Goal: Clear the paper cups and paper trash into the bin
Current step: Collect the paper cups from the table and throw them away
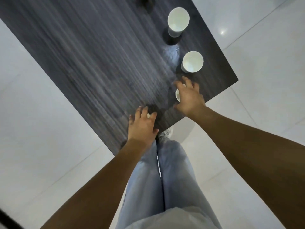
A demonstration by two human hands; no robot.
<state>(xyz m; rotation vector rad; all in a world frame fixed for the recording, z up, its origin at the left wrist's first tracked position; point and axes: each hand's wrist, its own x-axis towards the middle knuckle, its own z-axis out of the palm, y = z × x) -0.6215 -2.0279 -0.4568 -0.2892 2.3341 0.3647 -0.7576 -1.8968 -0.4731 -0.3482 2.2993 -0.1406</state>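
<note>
Two white paper cups stand upright on the dark wood table [92,66]: one far right [178,19], one nearer [192,61]. My right hand [189,98] spreads its fingers over a third cup [177,96]; only a sliver of its rim shows between thumb and forefinger. My left hand [142,125] reaches over the table's near edge, fingers spread above a small white object [148,115] that is mostly hidden. Neither hand plainly grips anything. No bin is in view.
The table's corner [236,80] juts right over the pale tiled floor [264,55]. My legs in light jeans [165,171] stand against the near edge, a shoe [165,134] showing beneath. A dark object sits at the table's far edge [146,2].
</note>
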